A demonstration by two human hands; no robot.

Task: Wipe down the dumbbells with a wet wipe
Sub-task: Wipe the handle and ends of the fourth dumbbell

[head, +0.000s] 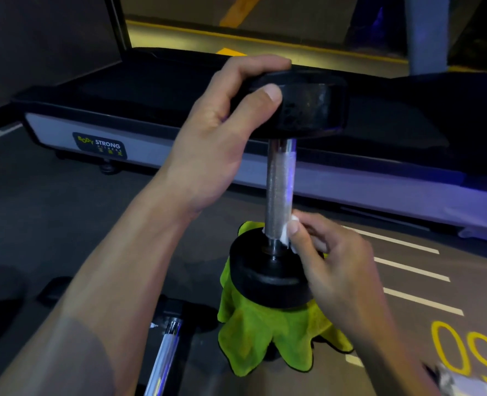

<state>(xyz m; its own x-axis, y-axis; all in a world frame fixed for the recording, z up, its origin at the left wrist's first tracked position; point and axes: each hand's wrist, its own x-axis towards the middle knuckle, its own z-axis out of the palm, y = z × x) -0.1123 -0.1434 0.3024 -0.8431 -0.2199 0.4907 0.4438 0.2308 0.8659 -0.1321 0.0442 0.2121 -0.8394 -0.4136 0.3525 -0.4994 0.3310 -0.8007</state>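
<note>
A black dumbbell [280,184] with a knurled steel handle stands upright in the middle of the head view. Its lower head rests on a lime-green cloth [268,335]. My left hand [222,127] grips the upper head, thumb on its side and fingers over the top. My right hand [333,270] pinches a white wet wipe [285,234] against the bottom of the handle, just above the lower head.
A treadmill [99,130] with a "Body Strong" label runs across behind the dumbbell. Another dumbbell with a chrome handle [165,350] lies on the dark floor at the lower left. White and yellow floor markings [462,355] lie to the right. Something white shows at the bottom right corner [459,384].
</note>
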